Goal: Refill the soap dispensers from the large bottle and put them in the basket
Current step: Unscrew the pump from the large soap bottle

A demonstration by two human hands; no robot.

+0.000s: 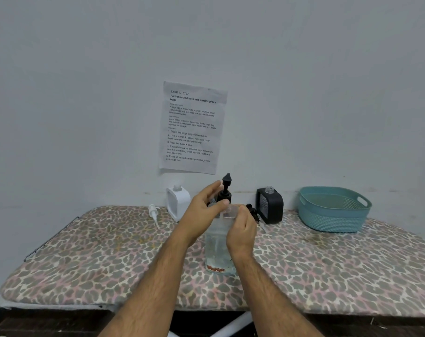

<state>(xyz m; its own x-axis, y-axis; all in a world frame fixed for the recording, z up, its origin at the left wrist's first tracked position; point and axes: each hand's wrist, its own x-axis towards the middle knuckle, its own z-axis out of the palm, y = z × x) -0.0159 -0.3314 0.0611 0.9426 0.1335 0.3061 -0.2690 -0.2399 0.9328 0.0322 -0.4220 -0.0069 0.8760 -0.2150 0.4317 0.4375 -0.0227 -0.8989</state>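
Note:
A large clear bottle (217,249) stands upright at the middle of the leopard-print board (109,251). My right hand (242,233) grips its upper part near the neck. My left hand (201,212) holds the collar of the black pump (225,188) at the bottle's top, fingers around it. A white dispenser (178,203) without its pump stands at the back by the wall. Its white pump (154,214) lies to its left. A black dispenser (270,206) with an open neck stands at the back right. Another black pump (252,211) lies beside it, partly hidden by my right hand.
A teal plastic basket (334,209) with nothing visible inside sits at the back right of the board. A printed sheet (192,127) is stuck to the wall. The board's front edge runs across the lower part of the view, with a dark floor below.

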